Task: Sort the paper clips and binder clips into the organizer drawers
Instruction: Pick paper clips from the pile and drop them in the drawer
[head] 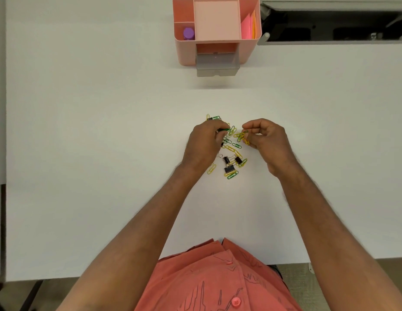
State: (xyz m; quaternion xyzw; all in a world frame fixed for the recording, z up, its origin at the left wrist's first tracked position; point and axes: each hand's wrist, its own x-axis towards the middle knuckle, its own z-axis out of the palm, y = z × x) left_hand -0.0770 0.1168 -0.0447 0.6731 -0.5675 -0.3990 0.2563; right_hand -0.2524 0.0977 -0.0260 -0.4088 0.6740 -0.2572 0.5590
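Near the middle of the white worktop (83,131) lies a loose heap of green and yellow paper clips (232,149) with a few black binder clips (228,169). The left hand (204,144) pinches a green clip; the right hand (268,142) pinches a small bunch. At the far edge, the pink organizer (218,30) has its clear drawer (217,63) pulled out.

The table (83,131) looked smooth and matt. The paper clips (232,151) looked like glossy coated wire, the binder clips (228,169) like black metal. The far organizer (186,52) looked matt plastic, its open drawer (217,63) translucent. The near shirt (206,277) was cloth.
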